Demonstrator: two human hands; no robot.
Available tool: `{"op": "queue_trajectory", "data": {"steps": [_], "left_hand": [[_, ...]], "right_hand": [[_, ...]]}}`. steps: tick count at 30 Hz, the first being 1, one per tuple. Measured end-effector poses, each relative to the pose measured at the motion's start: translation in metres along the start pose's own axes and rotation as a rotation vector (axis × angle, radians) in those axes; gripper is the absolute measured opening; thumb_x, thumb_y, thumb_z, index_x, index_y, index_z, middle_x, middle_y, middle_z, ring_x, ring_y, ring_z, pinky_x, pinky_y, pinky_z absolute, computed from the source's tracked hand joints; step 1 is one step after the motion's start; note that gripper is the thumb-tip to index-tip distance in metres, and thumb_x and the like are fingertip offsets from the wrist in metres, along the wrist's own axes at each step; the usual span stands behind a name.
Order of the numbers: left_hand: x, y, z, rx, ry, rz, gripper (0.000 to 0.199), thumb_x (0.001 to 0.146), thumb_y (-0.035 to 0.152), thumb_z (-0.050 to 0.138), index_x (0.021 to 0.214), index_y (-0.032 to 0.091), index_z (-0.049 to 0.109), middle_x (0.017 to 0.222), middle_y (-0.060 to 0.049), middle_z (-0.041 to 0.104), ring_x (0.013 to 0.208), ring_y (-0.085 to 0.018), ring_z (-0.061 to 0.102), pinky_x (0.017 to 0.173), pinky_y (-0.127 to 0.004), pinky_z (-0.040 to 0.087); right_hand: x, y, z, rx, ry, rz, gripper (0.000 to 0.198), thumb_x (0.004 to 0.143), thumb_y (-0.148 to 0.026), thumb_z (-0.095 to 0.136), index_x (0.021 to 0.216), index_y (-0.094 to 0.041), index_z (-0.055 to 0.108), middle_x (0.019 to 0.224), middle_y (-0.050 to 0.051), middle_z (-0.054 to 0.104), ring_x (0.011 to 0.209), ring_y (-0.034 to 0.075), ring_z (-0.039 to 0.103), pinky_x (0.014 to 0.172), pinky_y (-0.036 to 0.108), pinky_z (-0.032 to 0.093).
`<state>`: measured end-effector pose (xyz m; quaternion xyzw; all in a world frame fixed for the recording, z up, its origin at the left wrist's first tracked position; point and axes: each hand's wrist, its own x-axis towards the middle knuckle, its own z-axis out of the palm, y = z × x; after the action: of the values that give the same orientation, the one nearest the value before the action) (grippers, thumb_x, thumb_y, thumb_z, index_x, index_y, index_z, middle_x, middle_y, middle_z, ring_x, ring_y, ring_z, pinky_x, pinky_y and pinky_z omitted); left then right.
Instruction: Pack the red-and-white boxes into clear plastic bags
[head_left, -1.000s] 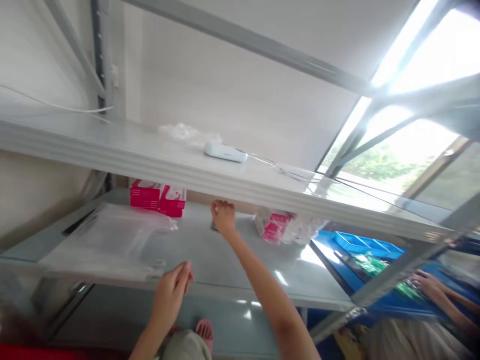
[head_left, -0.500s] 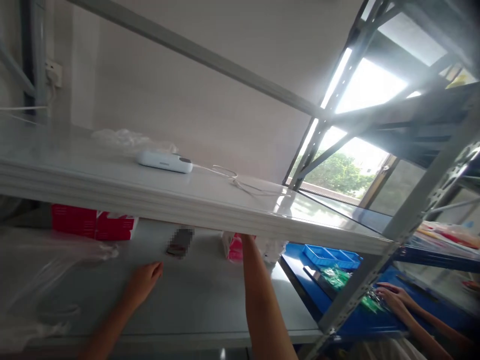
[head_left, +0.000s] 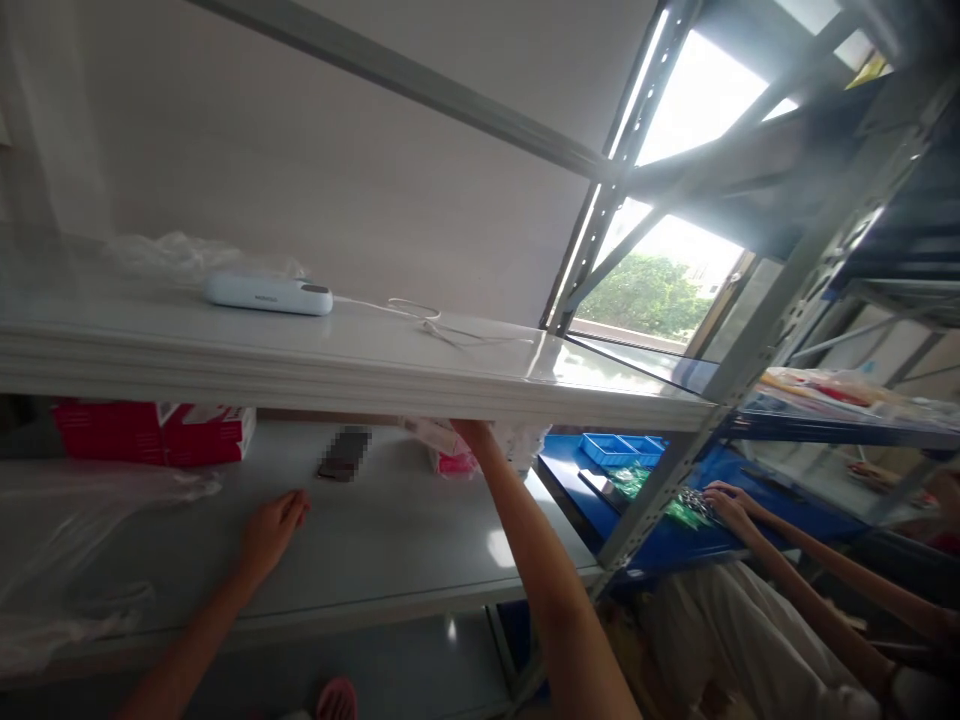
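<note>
My left hand [head_left: 274, 535] is over the lower grey shelf [head_left: 360, 540], its fingers curled closed; whether anything is inside them is hidden. Just beyond it lies a dark, pixelated flat object [head_left: 345, 454]. My right arm reaches under the upper shelf, and the front edge covers the fingers of my right hand [head_left: 472, 434]. Right beside that hand is a pink-and-white pack [head_left: 453, 462], with clear plastic wrap [head_left: 527, 445] on its other side. Whether the hand grips the pack cannot be seen.
On the upper shelf [head_left: 420, 375] are a white device [head_left: 268, 294] with a cable and crumpled plastic. Red boxes [head_left: 154, 433] and plastic film [head_left: 67, 520] occupy the left. A metal post [head_left: 664, 490] stands right; beyond it, a co-worker's hands [head_left: 731, 500] touch small metal parts near blue trays [head_left: 619, 449].
The camera view has shifted, revealing more of the area below and right. My left hand stays curled over the lower shelf. My right hand remains behind the shelf edge beside the pink-and-white pack.
</note>
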<state>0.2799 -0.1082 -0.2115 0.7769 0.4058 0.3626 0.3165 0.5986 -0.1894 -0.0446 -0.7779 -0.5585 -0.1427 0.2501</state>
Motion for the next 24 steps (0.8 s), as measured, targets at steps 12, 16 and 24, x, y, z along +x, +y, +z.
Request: {"op": "queue_trajectory", "data": {"steps": [12,16,24], "left_hand": [[-0.014,0.082,0.023,-0.022,-0.292,0.208,0.02,0.069,0.037,0.062,0.08,0.021,0.069,0.091,-0.009,0.071,0.092,-0.028,0.062,0.089,-0.036,0.044],[-0.021,0.077,0.009,-0.09,-0.096,0.177,0.018,0.064,0.039,0.064,0.063,0.021,0.064,0.087,-0.007,0.07,0.091,-0.026,0.062,0.09,-0.036,0.045],[-0.052,0.023,-0.018,-0.65,0.52,-0.236,0.039,0.063,0.054,0.059,0.079,0.019,0.051,0.079,-0.004,0.064,0.074,-0.019,0.062,0.072,-0.034,0.052]], "right_hand": [[-0.148,-0.069,0.063,0.423,-0.199,-0.326,0.024,0.09,-0.017,0.051,0.102,-0.022,0.071,0.1,0.001,0.072,0.095,0.013,0.064,0.089,0.021,0.044],[-0.165,-0.057,0.057,0.463,-0.042,-0.093,0.021,0.087,-0.017,0.054,0.098,-0.02,0.072,0.096,0.004,0.071,0.089,0.014,0.065,0.082,0.021,0.048],[-0.212,0.027,0.067,0.182,0.174,0.466,0.05,0.094,-0.018,0.016,0.12,-0.008,0.058,0.107,0.014,0.068,0.087,0.015,0.067,0.069,0.02,0.05]]}}
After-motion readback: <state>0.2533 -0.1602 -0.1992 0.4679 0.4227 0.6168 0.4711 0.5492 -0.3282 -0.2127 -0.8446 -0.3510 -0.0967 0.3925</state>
